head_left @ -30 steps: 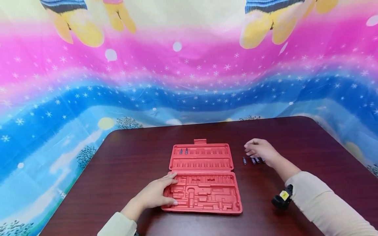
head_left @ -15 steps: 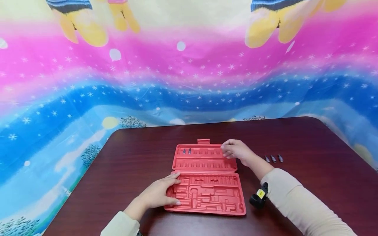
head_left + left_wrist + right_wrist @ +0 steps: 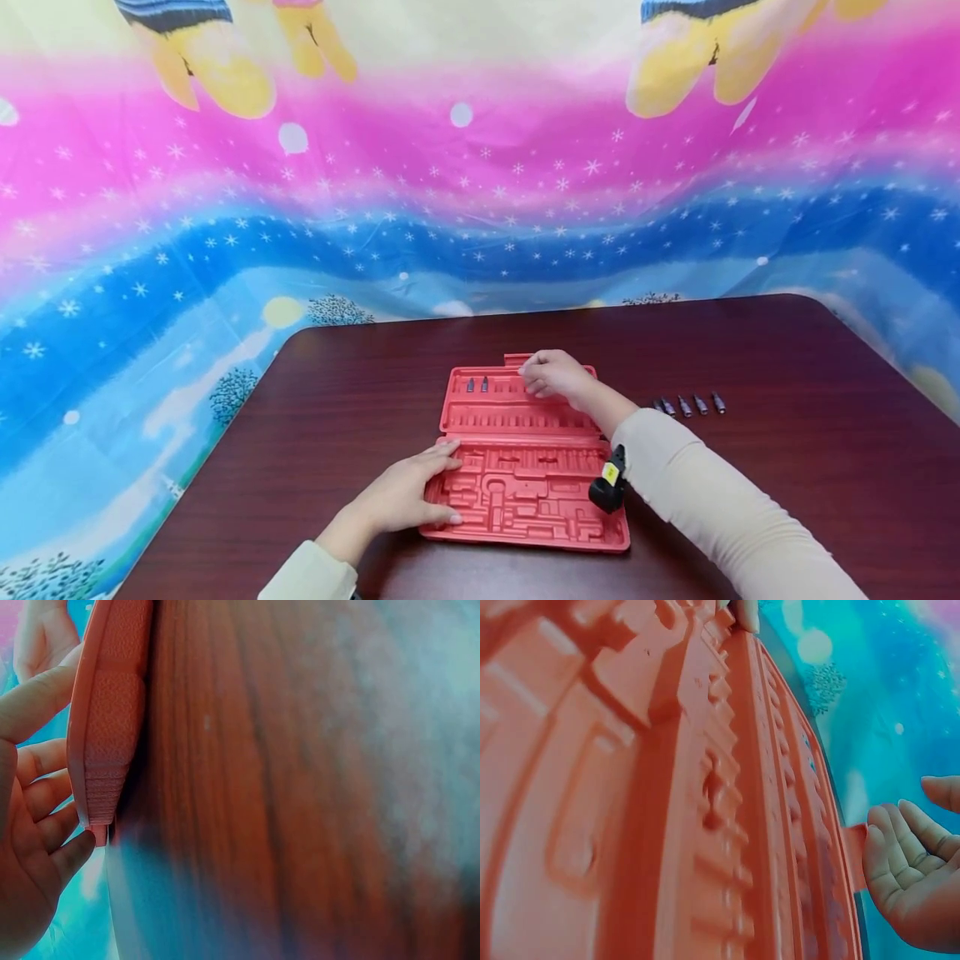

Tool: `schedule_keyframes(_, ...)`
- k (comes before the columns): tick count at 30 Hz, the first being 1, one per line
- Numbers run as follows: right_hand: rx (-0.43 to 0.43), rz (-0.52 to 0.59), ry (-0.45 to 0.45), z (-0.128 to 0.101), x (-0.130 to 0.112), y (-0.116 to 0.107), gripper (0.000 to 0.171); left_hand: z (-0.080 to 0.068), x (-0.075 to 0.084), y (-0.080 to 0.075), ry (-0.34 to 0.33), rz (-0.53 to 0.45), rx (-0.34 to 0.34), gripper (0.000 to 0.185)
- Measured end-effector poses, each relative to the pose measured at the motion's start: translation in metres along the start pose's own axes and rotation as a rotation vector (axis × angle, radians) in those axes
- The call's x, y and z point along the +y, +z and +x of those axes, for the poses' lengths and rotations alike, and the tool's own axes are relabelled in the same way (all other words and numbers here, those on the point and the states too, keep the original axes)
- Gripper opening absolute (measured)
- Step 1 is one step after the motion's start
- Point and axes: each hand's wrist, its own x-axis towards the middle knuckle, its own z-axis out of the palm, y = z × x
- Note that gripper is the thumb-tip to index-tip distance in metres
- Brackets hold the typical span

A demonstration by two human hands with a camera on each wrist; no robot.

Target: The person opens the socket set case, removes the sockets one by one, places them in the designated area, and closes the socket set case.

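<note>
The red plastic bit case (image 3: 525, 540) lies unfolded on the table. Spread over its left edge, the left hand (image 3: 393, 492) rests thumb and fingertips on the rim of the lower half; the left wrist view has these fingers (image 3: 49, 791) beside the case's wall. Above the slotted far half (image 3: 517, 417), my right hand (image 3: 555, 377) hovers with bent fingers. The right wrist view shows its thumb (image 3: 943, 793) apart from the fingers, close to the latch tab (image 3: 853, 855). I cannot tell whether it holds a bit. Two dark screwdriver bits (image 3: 484, 384) sit in the far half's top row.
Several loose bits (image 3: 701, 404) lie in a row on the dark wooden table (image 3: 360, 383), right of the case. A black wrist camera (image 3: 607, 483) on the right sleeve overlaps the case's lower half. A printed cloth (image 3: 480, 233) hangs behind the table.
The right hand has moved left from the loose bits to over the far half of the case, bringing its sleeve across the lower half. My left hand stays at the case's edge.
</note>
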Motion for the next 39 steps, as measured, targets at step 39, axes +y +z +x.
schedule_keyframes(39, 0.084, -0.165, 0.050, 0.051, -0.005, 0.061, 0.019, 0.003, 0.002, -0.001, -0.009, 0.046, -0.037, 0.064)
